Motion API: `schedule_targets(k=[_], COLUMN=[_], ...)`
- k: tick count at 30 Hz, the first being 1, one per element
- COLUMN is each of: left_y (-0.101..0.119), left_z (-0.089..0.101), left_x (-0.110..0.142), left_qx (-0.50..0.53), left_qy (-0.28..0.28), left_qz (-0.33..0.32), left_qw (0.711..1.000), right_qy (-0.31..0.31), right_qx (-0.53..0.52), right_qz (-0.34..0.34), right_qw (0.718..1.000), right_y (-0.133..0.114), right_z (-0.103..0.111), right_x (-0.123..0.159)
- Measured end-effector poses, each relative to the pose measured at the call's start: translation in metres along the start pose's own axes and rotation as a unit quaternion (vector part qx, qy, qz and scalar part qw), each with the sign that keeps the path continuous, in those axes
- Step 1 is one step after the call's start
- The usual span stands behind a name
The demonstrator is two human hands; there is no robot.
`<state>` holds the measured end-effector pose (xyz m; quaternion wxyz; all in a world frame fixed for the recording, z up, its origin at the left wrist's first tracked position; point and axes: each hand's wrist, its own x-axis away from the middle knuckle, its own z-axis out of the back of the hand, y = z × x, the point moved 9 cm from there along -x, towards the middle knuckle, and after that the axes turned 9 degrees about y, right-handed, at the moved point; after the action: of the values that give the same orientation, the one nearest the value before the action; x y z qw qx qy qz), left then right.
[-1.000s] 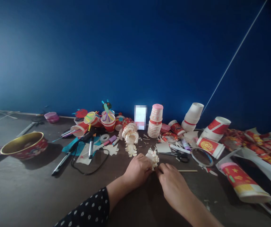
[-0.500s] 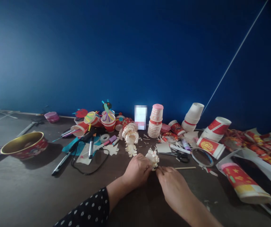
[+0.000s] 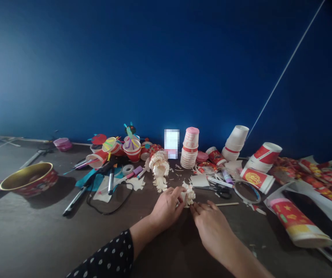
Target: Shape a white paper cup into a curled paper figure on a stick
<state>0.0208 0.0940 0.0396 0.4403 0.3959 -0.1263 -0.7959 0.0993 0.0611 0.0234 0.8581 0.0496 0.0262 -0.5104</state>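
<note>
Here at the front of the worktop point(image 3: 102, 243), the two hands work close together, a fringed white paper piece point(image 3: 190, 195) between them. The left hand point(image 3: 168, 207) bends over the left side of that piece, fingers curled, thumb and fingertips drawn in to pinch the paper. Across the way, the right hand point(image 3: 210, 224) lies low and palm down, its fingers fairly straight and close together, the tips right by the lower edge of the fringe. Its thumb is out of sight, so I can't tell whether it pinches anything underneath. A thin pale stick point(image 3: 228, 204) pokes out to the right from behind those fingers; whether the hand grips it, I can't make out either.

The paper piece sits just ahead of the fingertips, near the middle of the worktop, its frilly edge facing up and to the right. Just beyond it lie a pale card point(image 3: 199, 180) and a pair of scissors point(image 3: 219, 190), with a roll of tape point(image 3: 247, 192) farther right. Up ahead and to the left, a larger curled white paper fringe point(image 3: 159, 166) stands near a tall stack of paper cups point(image 3: 189, 154).
</note>
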Motion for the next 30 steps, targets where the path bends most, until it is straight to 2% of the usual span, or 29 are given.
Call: schedule_targets(k=[4,8,16,25,30], left_y=[-0.002,0.001,0.0,-0.002,0.001], left_z=[-0.003,-0.009,-0.011,-0.013,-0.011], left_x=[0.001,0.001,0.001,0.0,-0.001], left_qx=[-0.008,-0.011,-0.016,-0.037,-0.021], left_qy=[-0.016,-0.036,-0.027,-0.036,-0.04], left_qz=[0.003,-0.037,-0.056,-0.045,-0.039], left_qw=[1.0,0.999,0.998,0.998,0.998], right_qy=[0.001,-0.008,-0.025,0.015,0.015], right_qx=[-0.008,-0.025,-0.033,-0.07,-0.064], right_qz=[-0.007,-0.012,-0.035,-0.03,-0.027], right_qw=[1.0,1.0,0.999,0.997,0.997], right_y=[0.001,0.001,0.002,0.008,0.009], right_z=[-0.002,-0.002,0.006,0.011,0.008], right_x=[0.0,0.0,0.003,0.002,-0.001])
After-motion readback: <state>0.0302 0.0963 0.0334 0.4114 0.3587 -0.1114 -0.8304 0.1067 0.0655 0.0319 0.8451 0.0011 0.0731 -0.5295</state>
